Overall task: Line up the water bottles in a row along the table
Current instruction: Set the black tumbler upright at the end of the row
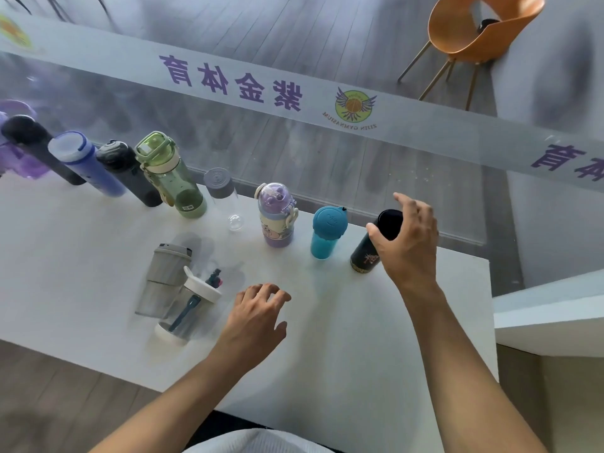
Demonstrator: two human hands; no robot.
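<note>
Several water bottles stand in a row along the far edge of the white table (pixel 343 338): a blue bottle (pixel 85 165), a green bottle (pixel 170 179), a clear bottle with a grey cap (pixel 225 199), a lilac children's bottle (pixel 276 219), a teal bottle (pixel 327 235) and a black bottle (pixel 364 255) at the right end. My right hand (pixel 408 243) curves around the black bottle's top, fingers spread, thumb at its side. My left hand (pixel 258 310) hovers over the table, fingers loosely curled, holding nothing. A grey tumbler (pixel 166 279) and a white-lidded clear bottle (pixel 188 310) stand in front of the row.
A glass pane with a white printed band (pixel 228 76) rises right behind the row. Two dark bottles (pixel 127 171) and a purple one (pixel 19 155) fill the row's left end. An orange chair (pixel 480 27) stands beyond the glass. The table ends close right of the black bottle.
</note>
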